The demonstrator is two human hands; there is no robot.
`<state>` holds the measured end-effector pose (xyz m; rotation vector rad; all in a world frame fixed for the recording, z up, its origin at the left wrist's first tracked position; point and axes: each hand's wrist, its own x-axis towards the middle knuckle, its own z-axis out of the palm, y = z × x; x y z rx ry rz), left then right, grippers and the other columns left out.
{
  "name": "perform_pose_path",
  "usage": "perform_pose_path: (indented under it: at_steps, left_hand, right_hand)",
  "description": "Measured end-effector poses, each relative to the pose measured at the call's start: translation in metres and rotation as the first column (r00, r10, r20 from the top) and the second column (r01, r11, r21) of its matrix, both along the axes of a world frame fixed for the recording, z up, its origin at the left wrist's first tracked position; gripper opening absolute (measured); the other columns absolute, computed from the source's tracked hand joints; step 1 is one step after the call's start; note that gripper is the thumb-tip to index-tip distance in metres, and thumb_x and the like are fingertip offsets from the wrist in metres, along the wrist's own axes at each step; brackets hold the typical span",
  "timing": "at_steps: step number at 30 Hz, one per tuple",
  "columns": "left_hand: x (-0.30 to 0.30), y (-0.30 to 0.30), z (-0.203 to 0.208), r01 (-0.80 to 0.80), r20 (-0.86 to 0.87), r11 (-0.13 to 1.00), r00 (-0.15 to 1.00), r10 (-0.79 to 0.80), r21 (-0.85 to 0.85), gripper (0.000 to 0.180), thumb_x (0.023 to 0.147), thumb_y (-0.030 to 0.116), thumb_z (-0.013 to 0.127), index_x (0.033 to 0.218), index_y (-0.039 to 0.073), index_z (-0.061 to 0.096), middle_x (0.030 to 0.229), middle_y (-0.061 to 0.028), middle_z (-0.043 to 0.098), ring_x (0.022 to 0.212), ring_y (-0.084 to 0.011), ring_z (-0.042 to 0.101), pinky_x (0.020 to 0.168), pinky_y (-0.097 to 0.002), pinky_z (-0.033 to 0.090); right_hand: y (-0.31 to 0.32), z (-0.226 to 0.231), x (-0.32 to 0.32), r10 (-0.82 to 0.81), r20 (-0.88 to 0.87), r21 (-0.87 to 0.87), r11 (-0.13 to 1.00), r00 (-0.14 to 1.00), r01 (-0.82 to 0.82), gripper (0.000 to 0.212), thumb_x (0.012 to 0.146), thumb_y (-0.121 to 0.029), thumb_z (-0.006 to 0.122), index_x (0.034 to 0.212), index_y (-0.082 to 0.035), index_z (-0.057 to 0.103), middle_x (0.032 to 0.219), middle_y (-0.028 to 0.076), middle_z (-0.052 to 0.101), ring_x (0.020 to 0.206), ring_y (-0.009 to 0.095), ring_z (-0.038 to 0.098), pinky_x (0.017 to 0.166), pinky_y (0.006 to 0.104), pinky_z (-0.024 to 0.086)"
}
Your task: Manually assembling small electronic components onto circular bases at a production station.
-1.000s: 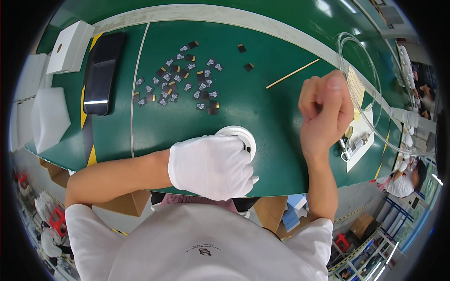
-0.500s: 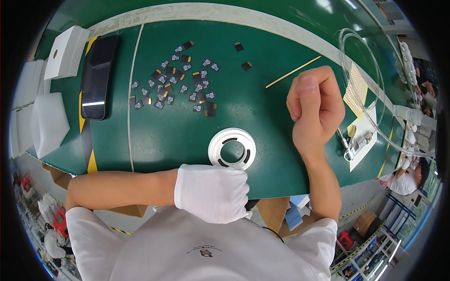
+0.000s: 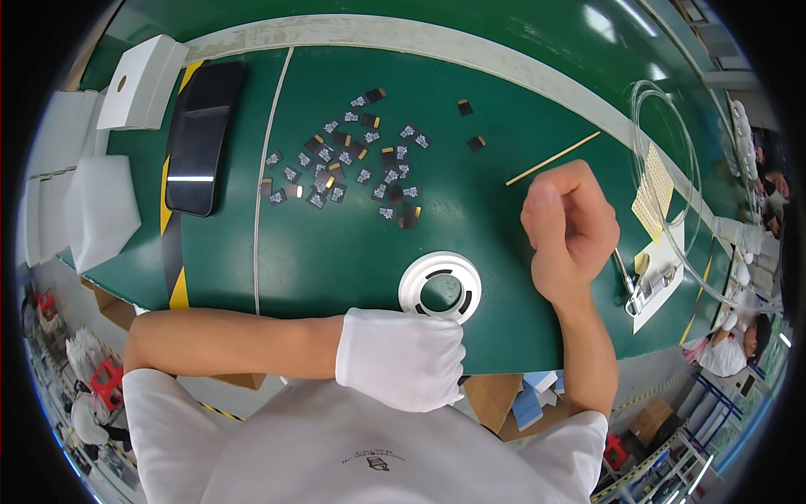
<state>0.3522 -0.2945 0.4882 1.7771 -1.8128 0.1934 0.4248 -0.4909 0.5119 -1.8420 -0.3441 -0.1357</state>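
1. A green worktop point(image 3: 353, 244) fills the frame, with a pale stripe curving along its far edge.
2. The gloved left hand point(image 3: 403, 357) sits low centre, curled shut, its fingers touching the near rim of a white ring point(image 3: 439, 286), likely steadying it.
3. The bare right hand point(image 3: 571, 231) hovers right of centre in a loose fist; whether it holds anything cannot be told.
4. Small dark cards point(image 3: 353, 160) lie scattered at upper centre, within reach.
5. White boxes point(image 3: 138, 80) and foam sheets point(image 3: 101, 210) stack at the left edge beside a black phone point(image 3: 200, 139).
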Motion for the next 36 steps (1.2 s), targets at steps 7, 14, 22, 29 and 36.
perform_pose_path:
  at_steps: [7, 14, 22, 29, 36]
  left_hand:
    - [0.001, 0.000, 0.000, -0.003, -0.020, 1.000, 1.000, 0.003, 0.023, 0.026, 0.067, 0.014, 0.067, 0.058, 0.012, 0.043, 0.053, -0.0010, 0.042, 0.052, -0.0183, 0.043, 0.052, -0.0322, 0.035]
    - [0.002, -0.002, 0.000, 0.002, -0.038, 1.000, 0.999, -0.002, 0.007, 0.027, 0.070, 0.013, 0.066, 0.058, 0.012, 0.043, 0.054, -0.0004, 0.042, 0.053, -0.0177, 0.043, 0.051, -0.0323, 0.034]
    - [0.007, -0.001, 0.014, -0.029, -0.169, 0.997, 0.985, 0.017, -0.067, 0.037, 0.084, 0.025, 0.069, 0.058, 0.014, 0.045, 0.055, -0.0005, 0.043, 0.052, -0.0181, 0.041, 0.052, -0.0322, 0.036]
    - [0.036, -0.016, 0.026, -0.201, -0.282, 0.973, 0.932, 0.226, 0.113, 0.020, 0.074, 0.023, 0.076, 0.068, 0.012, 0.060, 0.071, -0.0039, 0.057, 0.071, -0.0233, 0.060, 0.062, -0.0358, 0.046]
    - [0.031, -0.012, 0.031, -0.335, -0.171, 0.936, 0.921, 0.350, 0.110, 0.018, 0.074, 0.015, 0.075, 0.087, 0.012, 0.063, 0.100, -0.0059, 0.058, 0.098, -0.0271, 0.057, 0.083, -0.0407, 0.047]
  right_hand:
    - [-0.002, -0.003, 0.003, 0.085, -0.012, -0.027, 0.996, 0.996, -0.085, 0.014, 0.097, -0.003, 0.060, 0.084, 0.000, 0.057, 0.064, -0.002, 0.052, 0.053, 0.002, 0.040, 0.048, 0.0203, 0.029]
    - [-0.008, 0.000, 0.006, 0.048, 0.131, -0.103, 0.994, 0.990, -0.034, 0.014, 0.100, -0.005, 0.056, 0.086, -0.001, 0.056, 0.067, -0.001, 0.054, 0.053, 0.003, 0.043, 0.048, 0.0199, 0.029]
    - [-0.002, 0.000, 0.009, 0.055, 0.022, -0.229, 0.972, 0.998, -0.049, 0.011, 0.091, -0.007, 0.070, 0.082, -0.004, 0.064, 0.069, 0.000, 0.061, 0.055, 0.006, 0.054, 0.049, 0.0240, 0.040]
    - [0.000, -0.008, 0.005, 0.218, 0.250, -0.311, 0.941, 0.943, -0.135, 0.017, 0.084, -0.010, 0.074, 0.076, -0.010, 0.059, 0.054, 0.000, 0.050, 0.046, 0.018, 0.052, 0.043, 0.0313, 0.038]
    - [0.001, -0.011, 0.006, 0.219, 0.330, -0.301, 0.946, 0.918, -0.118, 0.018, 0.086, -0.012, 0.072, 0.075, -0.010, 0.057, 0.056, 0.001, 0.053, 0.047, 0.020, 0.053, 0.043, 0.0336, 0.038]
